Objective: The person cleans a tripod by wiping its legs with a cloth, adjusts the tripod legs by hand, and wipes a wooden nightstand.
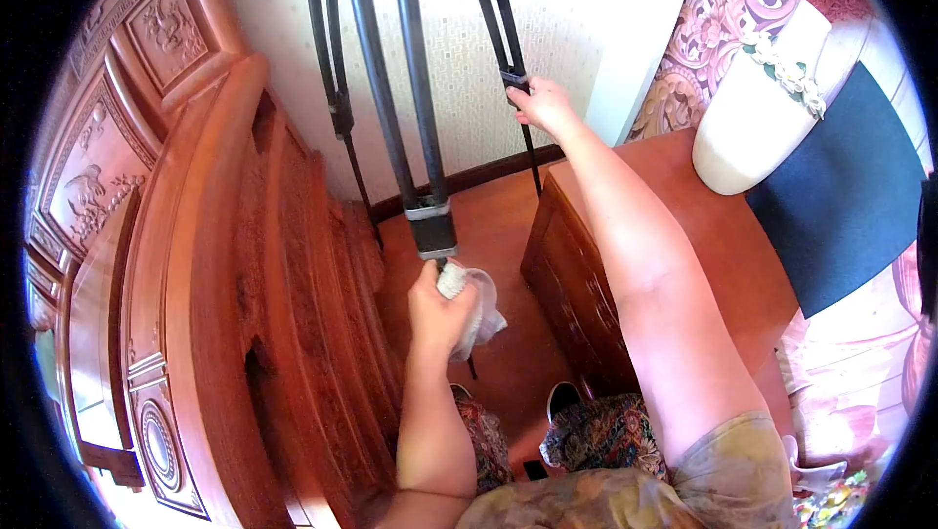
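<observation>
The tripod (415, 89) stands on the floor (489, 226) in the gap between the carved bed frame (225, 265) and the cabinet (576, 285), its three black legs spread toward the wall (547, 41). The left hand (438, 309) is closed on a white cloth (476, 302), pressed around the thin lower section of the near leg just under its clamp (431, 226). The right hand (542, 104) is clamped on the far right leg at its own lock, arm stretched over the cabinet's front corner.

The work in hand looks like wiping the near leg. To do it well, the right hand should keep a firm hold so the tripod does not tip or skate on the smooth floor while the left pulls. The cloth should wrap fully round the tube and travel in long strokes along it, from the clamp down to the foot, turning to a fresh patch as it soils. Care is needed at the clamp, where loose cloth could snag. The foot is hidden behind the hand and cloth, so its state cannot be judged.
</observation>
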### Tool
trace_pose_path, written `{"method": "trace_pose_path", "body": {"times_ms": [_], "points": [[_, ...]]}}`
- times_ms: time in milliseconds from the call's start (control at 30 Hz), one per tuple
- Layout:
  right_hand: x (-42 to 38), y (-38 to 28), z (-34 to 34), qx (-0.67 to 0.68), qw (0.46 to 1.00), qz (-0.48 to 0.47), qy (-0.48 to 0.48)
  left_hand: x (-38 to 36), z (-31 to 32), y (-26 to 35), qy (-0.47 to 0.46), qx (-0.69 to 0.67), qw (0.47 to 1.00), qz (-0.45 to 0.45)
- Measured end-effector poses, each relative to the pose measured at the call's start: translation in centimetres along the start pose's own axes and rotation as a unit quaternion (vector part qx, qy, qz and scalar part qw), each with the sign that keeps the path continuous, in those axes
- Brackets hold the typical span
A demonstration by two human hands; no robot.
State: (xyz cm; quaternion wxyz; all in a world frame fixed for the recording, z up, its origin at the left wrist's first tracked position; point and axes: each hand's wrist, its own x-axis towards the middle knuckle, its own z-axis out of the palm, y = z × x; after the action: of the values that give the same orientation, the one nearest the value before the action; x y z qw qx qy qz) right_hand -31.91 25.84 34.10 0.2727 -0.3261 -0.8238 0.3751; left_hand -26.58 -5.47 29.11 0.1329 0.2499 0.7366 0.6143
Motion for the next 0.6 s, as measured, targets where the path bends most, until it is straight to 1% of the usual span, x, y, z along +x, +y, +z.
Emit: {"method": "trace_pose_path", "body": {"times_ms": [67,200,267,333,400,467,533,600], "points": [[-0.6,-1.0,0.3,-0.025,0.999,-0.041,0.005,0.3,-0.9,-0.6,0.014,0.030,0.999,0.032],[-1.7,-2.0,0.7,-0.004,0.999,-0.023,-0.030,0.4,-1.7,-1.1,0.019,0.033,0.999,0.039],[-2.2,-2.7,1.0,-0.013,0.998,-0.038,-0.052,0.7,-2.1,-1.4,0.023,0.022,0.999,0.038],[-3.1,-3.8,1.1,-0.016,0.997,-0.054,-0.053,0.8,-2.6,-1.3,0.029,0.026,0.999,0.033],[-4.0,-5.1,0.8,-0.008,0.992,-0.022,-0.123,1.0,-3.2,-1.1,0.026,0.038,0.998,0.036],[-5.0,-5.9,0.5,-0.009,0.993,-0.021,-0.119,1.1,-3.8,-1.2,0.031,0.060,0.997,0.036],[-5.3,-5.7,0.9,-0.101,0.990,-0.057,-0.083,1.1,-4.0,-1.4,0.035,0.007,0.999,0.033],[-5.9,-5.3,1.1,-0.079,0.992,-0.060,-0.072,1.0,-4.1,-1.3,0.035,0.016,0.999,0.037]]}}
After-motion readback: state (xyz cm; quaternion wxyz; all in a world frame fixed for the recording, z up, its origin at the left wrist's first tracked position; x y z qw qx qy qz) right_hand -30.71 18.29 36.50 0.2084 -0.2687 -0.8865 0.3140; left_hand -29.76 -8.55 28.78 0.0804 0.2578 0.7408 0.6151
